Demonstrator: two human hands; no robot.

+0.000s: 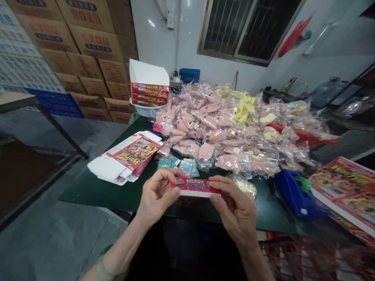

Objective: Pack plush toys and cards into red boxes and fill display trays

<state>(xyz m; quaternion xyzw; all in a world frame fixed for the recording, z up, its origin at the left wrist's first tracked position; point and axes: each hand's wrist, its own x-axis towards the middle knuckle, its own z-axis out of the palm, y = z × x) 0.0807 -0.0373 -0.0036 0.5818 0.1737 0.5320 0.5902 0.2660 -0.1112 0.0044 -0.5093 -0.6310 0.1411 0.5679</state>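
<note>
A red printed carton (195, 185) with a white lower edge is held between both hands, in front of my body at the table's near edge. My left hand (159, 195) grips its left end, thumb below and fingers above. At the right end, my right hand (236, 205) pinches it the same way. Just beyond the carton lie several teal cards (187, 167). Left of them is a stack of flattened red and white cartons (129, 156). A wrapped pale item (245, 189) sits partly behind my right hand.
Plastic-wrapped pink and yellow pieces (205, 117) heap across the back of the green table (88, 193). A blue tape dispenser (295, 195) and red printed boxes (348, 187) stand on the right. A white box of red packs (150, 91) rests in a basin (146, 109) at the back left.
</note>
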